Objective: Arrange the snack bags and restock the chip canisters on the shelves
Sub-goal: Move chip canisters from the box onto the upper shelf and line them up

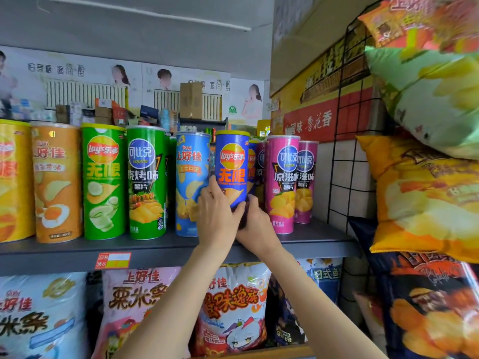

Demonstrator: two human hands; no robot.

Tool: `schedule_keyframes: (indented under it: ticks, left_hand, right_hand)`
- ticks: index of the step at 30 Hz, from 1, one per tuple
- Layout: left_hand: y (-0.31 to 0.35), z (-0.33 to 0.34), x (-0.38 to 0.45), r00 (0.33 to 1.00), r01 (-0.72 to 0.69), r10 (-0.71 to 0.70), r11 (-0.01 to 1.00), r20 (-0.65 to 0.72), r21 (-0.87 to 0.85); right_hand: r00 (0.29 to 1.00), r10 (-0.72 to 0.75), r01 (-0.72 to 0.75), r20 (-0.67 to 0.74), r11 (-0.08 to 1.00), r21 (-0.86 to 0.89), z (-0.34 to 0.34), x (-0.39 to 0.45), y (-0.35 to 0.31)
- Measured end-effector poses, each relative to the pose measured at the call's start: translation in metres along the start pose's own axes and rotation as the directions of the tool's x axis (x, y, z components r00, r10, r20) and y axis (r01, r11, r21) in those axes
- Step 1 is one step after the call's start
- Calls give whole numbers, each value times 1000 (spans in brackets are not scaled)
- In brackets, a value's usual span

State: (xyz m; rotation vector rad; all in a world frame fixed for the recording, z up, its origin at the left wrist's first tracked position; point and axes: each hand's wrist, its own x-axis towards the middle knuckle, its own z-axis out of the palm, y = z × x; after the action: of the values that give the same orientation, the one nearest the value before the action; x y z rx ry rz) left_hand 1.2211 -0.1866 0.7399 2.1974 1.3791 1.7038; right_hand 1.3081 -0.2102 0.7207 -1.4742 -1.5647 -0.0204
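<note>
Bright, even light with soft shadows. Sharp around the left hand (216,216); up and right of it, the hanging snack bags (427,99) blur and warp.

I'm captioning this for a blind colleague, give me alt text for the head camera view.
Both hands, left and right, grip a blue canister at its base on a shelf lined with chip canisters. Snack bags fill the shelf below.

Blue canister (231,167) — base hidden by both hands (price tag (113,260) unreadable).
</note>
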Motion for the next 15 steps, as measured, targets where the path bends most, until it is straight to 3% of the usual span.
schedule_keyframes:
  ticks: [2,4,8,15]
  left_hand:
    - [-1,-4,2,1000,9,-10,999,7,37]
    - [-1,-8,3,1000,23,-23,999,9,42]
    - [-6,-14,-2,998,16,-17,1000,-67,-5]
    - [-22,-19,-2,992,0,-14,994,-124,-106]
  right_hand:
    - [999,12,-15,37,998,62,-10,-1,7]
    - [999,40,-37,-21,995,97,-16,1,16]
    - [991,72,-71,-111,997,14,-4,21,16]
    - [943,297,-282,-152,953,113,26,80,10]
